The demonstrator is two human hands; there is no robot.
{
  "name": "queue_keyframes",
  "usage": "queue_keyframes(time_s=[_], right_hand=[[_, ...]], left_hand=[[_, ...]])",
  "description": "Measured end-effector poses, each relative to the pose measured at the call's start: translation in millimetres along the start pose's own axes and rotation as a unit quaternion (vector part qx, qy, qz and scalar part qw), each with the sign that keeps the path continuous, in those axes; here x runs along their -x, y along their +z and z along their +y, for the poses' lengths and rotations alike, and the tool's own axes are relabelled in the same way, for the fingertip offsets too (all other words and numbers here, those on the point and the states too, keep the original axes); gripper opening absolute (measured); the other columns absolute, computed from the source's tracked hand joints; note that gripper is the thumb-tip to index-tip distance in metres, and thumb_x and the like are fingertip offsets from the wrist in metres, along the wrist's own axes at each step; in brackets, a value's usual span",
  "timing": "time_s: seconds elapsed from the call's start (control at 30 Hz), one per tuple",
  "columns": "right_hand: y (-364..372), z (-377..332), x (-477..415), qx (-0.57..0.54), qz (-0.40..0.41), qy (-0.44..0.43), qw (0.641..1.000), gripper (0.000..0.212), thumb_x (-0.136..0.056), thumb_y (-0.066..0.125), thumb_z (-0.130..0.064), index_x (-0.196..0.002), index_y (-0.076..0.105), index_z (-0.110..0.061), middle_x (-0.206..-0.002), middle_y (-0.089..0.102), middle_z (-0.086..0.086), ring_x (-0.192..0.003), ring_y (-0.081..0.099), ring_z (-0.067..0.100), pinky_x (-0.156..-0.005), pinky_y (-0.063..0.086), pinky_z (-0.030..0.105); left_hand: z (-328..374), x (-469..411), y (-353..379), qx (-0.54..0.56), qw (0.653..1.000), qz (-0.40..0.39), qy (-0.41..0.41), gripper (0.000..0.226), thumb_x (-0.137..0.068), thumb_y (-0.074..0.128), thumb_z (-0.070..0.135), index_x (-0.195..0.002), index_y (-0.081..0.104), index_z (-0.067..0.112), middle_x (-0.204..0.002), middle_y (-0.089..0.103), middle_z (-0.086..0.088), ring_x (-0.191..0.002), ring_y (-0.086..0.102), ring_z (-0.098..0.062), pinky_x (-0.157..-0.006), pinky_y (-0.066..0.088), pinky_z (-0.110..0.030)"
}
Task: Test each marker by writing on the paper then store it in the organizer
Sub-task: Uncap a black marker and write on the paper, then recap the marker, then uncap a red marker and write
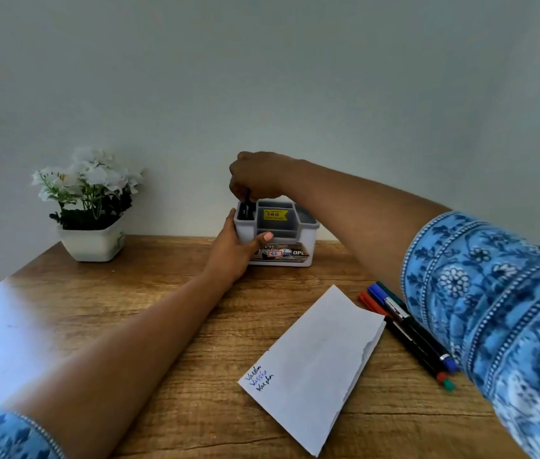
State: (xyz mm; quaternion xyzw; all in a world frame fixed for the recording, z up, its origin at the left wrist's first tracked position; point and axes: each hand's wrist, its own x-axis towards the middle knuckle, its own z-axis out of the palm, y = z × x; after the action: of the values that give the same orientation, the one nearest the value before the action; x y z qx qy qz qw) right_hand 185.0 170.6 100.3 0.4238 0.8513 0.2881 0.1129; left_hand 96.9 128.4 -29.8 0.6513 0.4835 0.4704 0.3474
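A white and grey organizer (298, 231) stands at the back of the wooden desk. My left hand (233, 251) grips its front left corner. My right hand (255, 177) hovers over the organizer's left compartment, fingers closed on a dark marker (247, 197) that stands upright with its lower end inside that compartment. A white paper (315, 362) lies nearer to me, with three handwritten lines at its lower left corner. Three markers lie side by side to the right of the paper: blue (391, 304), red (371, 303) and green (386, 288), partly hidden by my right arm.
A white pot of white flowers (91, 207) stands at the back left of the desk (96, 309). A plain wall rises right behind the organizer. My patterned blue sleeves frame the view at bottom left and at right.
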Motion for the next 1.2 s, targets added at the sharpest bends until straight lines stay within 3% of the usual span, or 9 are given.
queue_keyframes(time_s=[0.13,0.27,0.5,0.63,0.77,0.93,1.07,1.13,1.2], right_hand=[[12.0,0.0,-3.5,-0.039,0.044,-0.008,0.998,0.03,-0.083,0.063,-0.011,-0.113,0.061,-0.018,-0.128,0.048,0.007,-0.122,0.037,0.024,-0.085,0.041,0.035],[14.8,7.3,13.3,-0.145,0.14,0.038,0.979,0.043,-0.081,0.067,-0.014,-0.122,0.055,-0.018,-0.132,0.047,0.007,-0.125,0.034,0.026,-0.093,0.04,0.039],[9.3,-1.2,99.8,-0.208,0.182,0.148,0.95,0.024,-0.086,0.063,-0.024,-0.109,0.063,-0.021,-0.113,0.06,0.002,-0.11,0.046,0.021,-0.084,0.039,0.035],[6.4,-31.7,175.2,-0.248,0.114,0.209,0.939,0.014,-0.083,0.064,-0.026,-0.097,0.066,-0.024,-0.094,0.064,-0.004,-0.088,0.053,0.012,-0.07,0.036,0.028],[10.5,-53.4,232.8,-0.234,0.01,0.287,0.929,0.008,-0.084,0.062,-0.026,-0.09,0.066,-0.023,-0.088,0.065,-0.005,-0.081,0.055,0.013,-0.069,0.044,0.028],[32.4,-71.9,269.5,-0.236,-0.042,0.345,0.907,0.012,-0.08,0.067,-0.038,-0.081,0.067,-0.027,-0.087,0.064,-0.007,-0.081,0.056,0.012,-0.062,0.041,0.027],[37.3,-76.4,269.3,-0.229,-0.069,0.354,0.904,0.014,-0.079,0.067,-0.043,-0.08,0.065,-0.029,-0.088,0.063,-0.008,-0.081,0.056,0.011,-0.056,0.038,0.025],[36.3,-80.1,267.2,-0.202,-0.086,0.351,0.91,0.018,-0.082,0.063,-0.042,-0.089,0.066,-0.026,-0.095,0.063,-0.005,-0.084,0.058,0.013,-0.06,0.041,0.025],[37.4,-83.4,267.9,-0.169,-0.103,0.348,0.916,0.025,-0.085,0.06,-0.043,-0.097,0.064,-0.021,-0.1,0.061,-0.002,-0.083,0.055,0.013,-0.059,0.041,0.024]], left_hand=[[-0.1,0.5,0.6,-0.012,1.0,0.008,0.0,0.074,-0.087,0.068,0.032,-0.148,0.027,0.021,-0.147,0.046,-0.005,-0.13,0.048,-0.025,-0.102,0.044,-0.035],[-0.9,-0.3,0.6,-0.016,1.0,-0.001,-0.003,0.076,-0.086,0.07,0.031,-0.148,0.027,0.022,-0.146,0.047,-0.005,-0.129,0.049,-0.025,-0.101,0.045,-0.035],[1.4,3.1,-0.9,-0.019,1.0,-0.018,0.004,0.077,-0.085,0.071,0.031,-0.147,0.027,0.022,-0.142,0.051,-0.005,-0.126,0.051,-0.026,-0.097,0.046,-0.034],[2.2,9.1,-3.8,-0.03,0.999,-0.029,-0.012,0.09,-0.083,0.073,0.032,-0.152,0.016,0.02,-0.148,0.045,-0.007,-0.13,0.048,-0.026,-0.102,0.043,-0.037],[7.7,25.4,-7.3,-0.062,0.995,-0.038,-0.063,0.104,-0.085,0.071,0.034,-0.155,-0.003,0.017,-0.158,0.027,-0.012,-0.141,0.034,-0.03,-0.112,0.032,-0.043],[4.3,71.8,-28.8,-0.133,0.988,-0.027,-0.078,0.093,-0.085,0.069,0.042,-0.154,0.011,0.021,-0.155,0.033,-0.009,-0.139,0.037,-0.029,-0.111,0.037,-0.048],[8.4,120.0,-54.3,-0.191,0.972,-0.138,-0.008,0.073,-0.08,0.065,0.058,-0.144,0.033,0.043,-0.148,0.043,0.005,-0.133,0.044,-0.02,-0.11,0.037,-0.041],[15.5,138.0,-64.7,-0.172,0.956,-0.236,0.039,0.073,-0.065,0.058,0.082,-0.133,0.036,0.062,-0.147,0.039,0.024,-0.135,0.04,-0.009,-0.112,0.035,-0.036],[20.0,147.2,-69.1,-0.183,0.926,-0.319,0.085,0.072,-0.059,0.052,0.09,-0.126,0.034,0.072,-0.144,0.029,0.041,-0.138,0.03,0.004,-0.115,0.028,-0.031]])
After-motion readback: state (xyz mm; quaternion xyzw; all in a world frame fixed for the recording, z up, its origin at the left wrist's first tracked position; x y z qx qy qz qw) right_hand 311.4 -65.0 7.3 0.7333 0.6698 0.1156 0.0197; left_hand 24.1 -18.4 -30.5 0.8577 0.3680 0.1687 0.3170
